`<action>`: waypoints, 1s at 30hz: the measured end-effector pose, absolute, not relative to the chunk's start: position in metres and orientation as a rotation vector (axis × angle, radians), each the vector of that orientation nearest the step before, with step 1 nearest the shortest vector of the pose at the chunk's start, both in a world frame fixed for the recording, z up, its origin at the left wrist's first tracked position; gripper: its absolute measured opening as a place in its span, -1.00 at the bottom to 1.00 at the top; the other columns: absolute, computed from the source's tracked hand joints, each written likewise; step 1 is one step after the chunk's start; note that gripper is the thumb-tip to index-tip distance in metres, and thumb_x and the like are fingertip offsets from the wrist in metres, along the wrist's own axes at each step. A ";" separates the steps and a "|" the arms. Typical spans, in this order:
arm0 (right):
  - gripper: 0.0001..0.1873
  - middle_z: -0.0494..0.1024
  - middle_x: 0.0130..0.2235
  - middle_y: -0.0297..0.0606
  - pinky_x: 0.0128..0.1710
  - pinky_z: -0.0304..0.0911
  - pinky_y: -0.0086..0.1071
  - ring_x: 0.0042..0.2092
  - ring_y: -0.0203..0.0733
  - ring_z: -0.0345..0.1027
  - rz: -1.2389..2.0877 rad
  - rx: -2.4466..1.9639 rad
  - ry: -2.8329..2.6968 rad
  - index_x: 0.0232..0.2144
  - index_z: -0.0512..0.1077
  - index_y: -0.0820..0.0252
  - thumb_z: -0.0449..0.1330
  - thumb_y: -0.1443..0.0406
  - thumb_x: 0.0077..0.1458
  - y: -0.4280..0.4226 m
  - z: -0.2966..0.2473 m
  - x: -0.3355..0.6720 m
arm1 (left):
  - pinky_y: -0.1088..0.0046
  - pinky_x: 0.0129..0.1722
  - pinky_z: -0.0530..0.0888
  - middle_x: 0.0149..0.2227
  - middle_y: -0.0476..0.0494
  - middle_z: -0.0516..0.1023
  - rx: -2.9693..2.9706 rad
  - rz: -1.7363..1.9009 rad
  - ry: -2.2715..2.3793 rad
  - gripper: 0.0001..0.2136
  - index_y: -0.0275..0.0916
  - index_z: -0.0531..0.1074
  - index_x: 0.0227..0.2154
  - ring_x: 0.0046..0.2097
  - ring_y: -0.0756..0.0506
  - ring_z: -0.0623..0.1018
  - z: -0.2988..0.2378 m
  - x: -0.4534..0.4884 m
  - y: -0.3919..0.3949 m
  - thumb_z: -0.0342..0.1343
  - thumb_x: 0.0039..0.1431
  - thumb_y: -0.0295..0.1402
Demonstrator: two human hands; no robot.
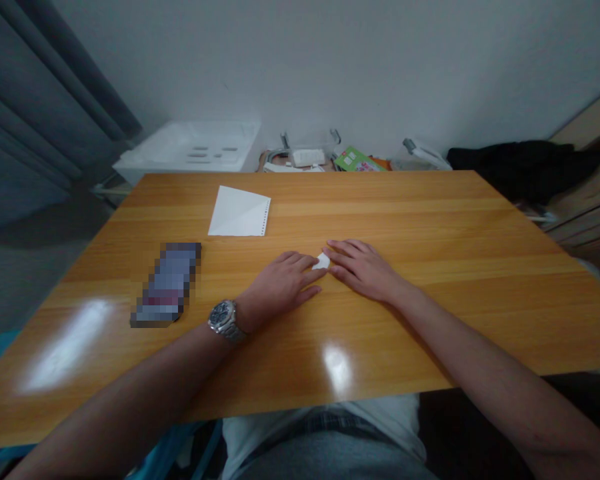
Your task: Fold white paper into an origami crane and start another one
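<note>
A small white piece of paper [322, 261] lies on the wooden table between my two hands, partly covered by fingers. My left hand [286, 283], with a metal watch [225, 319] at its wrist, rests palm down with its fingertips on the paper's left side. From the other side, my right hand [363, 269] lies flat with its fingers spread, the tips at the paper's right edge. Both hands have their fingers stretched out. Farther back on the left is a larger sheet of white paper [240, 212] with a perforated right edge and a faint diagonal crease.
A pixelated, phone-like dark object [169, 283] lies left of my left hand on the table [405, 207]. Behind the far edge stand a white plastic bin [195, 150], a green booklet [357, 160] and clutter. Dark cloth [520, 167] is at the back right.
</note>
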State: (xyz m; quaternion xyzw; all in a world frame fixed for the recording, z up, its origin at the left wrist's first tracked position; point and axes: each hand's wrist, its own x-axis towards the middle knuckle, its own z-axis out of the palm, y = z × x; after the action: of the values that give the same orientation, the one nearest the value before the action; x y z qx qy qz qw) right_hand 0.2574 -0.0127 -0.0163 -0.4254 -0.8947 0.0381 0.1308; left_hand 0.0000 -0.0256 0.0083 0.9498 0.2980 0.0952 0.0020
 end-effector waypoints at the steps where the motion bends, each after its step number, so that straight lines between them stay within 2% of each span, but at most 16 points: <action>1: -0.49 0.36 0.31 -0.11 0.27 0.15 0.04 0.28 0.06 0.20 0.121 -1.204 -2.585 0.28 0.34 0.09 -0.03 0.07 0.41 -0.011 -0.016 0.259 | 0.16 0.20 0.33 0.16 -0.23 0.45 2.977 0.311 0.933 -0.64 -0.18 0.40 0.16 0.12 -0.22 0.45 0.008 -0.001 -0.024 -0.03 0.43 -0.17; 4: -0.59 0.47 0.21 -0.07 0.20 0.22 0.06 0.20 0.06 0.31 0.143 -1.128 -2.521 0.15 0.48 0.08 0.06 0.12 0.38 -0.008 -0.017 0.262 | 0.14 0.20 0.34 0.18 -0.26 0.44 2.947 0.372 0.945 -0.70 -0.21 0.46 0.05 0.15 -0.23 0.44 0.007 -0.005 -0.019 0.01 0.41 -0.19; 6: -0.66 0.52 0.16 -0.07 0.15 0.27 0.05 0.15 0.05 0.36 0.157 -1.098 -2.475 0.06 0.54 0.07 0.10 0.15 0.36 -0.008 -0.017 0.262 | 0.15 0.17 0.37 0.12 -0.25 0.49 2.905 0.418 0.954 -0.75 -0.22 0.48 -0.03 0.11 -0.21 0.48 0.005 -0.007 -0.016 0.01 0.42 -0.22; 10: -0.75 0.58 0.05 -0.11 0.06 0.32 -0.06 0.05 0.00 0.43 0.201 -1.036 -2.439 -0.06 0.59 0.08 0.16 0.19 0.33 -0.011 -0.018 0.257 | 0.22 0.06 0.43 -0.07 -0.23 0.57 2.782 0.465 0.969 -0.76 -0.25 0.46 -0.07 -0.01 -0.17 0.53 0.000 -0.006 -0.010 -0.06 0.46 -0.28; 14: -0.81 0.61 -0.04 -0.14 -0.01 0.34 -0.12 -0.03 -0.04 0.45 0.253 -1.016 -2.403 -0.15 0.60 0.11 0.18 0.23 0.32 -0.012 -0.019 0.251 | 0.28 0.01 0.45 -0.12 -0.21 0.56 2.700 0.509 0.948 -0.79 -0.27 0.46 -0.12 -0.05 -0.15 0.53 -0.001 -0.004 -0.008 -0.05 0.45 -0.30; 30: -0.83 0.61 -0.14 -0.16 -0.08 0.35 -0.18 -0.10 -0.09 0.45 0.310 -0.995 -2.354 -0.20 0.57 0.12 0.16 0.29 0.33 -0.011 -0.019 0.246 | 0.29 0.00 0.46 -0.11 -0.19 0.56 2.652 0.536 0.960 -0.84 -0.25 0.47 -0.11 -0.05 -0.16 0.52 0.001 -0.004 -0.008 0.03 0.41 -0.32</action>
State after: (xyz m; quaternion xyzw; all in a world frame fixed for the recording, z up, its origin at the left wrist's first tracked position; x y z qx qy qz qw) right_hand 0.2460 -0.0109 -0.0191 -0.3710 -0.8779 0.1158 0.2797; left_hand -0.0043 -0.0080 0.0009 0.9153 0.3313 0.1850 0.1349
